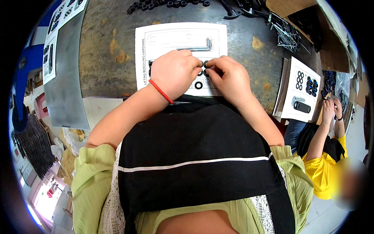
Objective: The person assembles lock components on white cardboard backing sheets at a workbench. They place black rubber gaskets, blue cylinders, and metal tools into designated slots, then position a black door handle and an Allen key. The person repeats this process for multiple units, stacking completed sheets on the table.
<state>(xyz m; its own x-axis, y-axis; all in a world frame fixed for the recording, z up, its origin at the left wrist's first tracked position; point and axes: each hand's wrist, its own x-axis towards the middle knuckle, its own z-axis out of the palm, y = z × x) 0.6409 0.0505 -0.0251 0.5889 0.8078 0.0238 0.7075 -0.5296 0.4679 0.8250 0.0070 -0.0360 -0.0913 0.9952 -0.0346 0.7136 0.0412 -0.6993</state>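
A white printed card [142, 35] with hardware outlines lies in front of me on the dark metal table. Over its left part is my left hand [175, 74], a red braided cord on the wrist, its thumb and forefinger pinched at small black rings. From the right, my right hand [233, 80] bends its thumb and forefinger around a black ring [206, 63] on the card. One more black washer [198, 85] lies below the fingertips. L-shaped hex keys [202, 46] rest higher on the card. My left hand partly hides other dark pieces at the card's left.
Black nuts [171, 4] lie in a row at the far edge. A heap of hex keys [286, 33] sits at the far right, beside cardboard boxes. Another printed card [298, 91] is at the right, near a co-worker's hands [331, 107]. More filled cards [50, 56] lie left.
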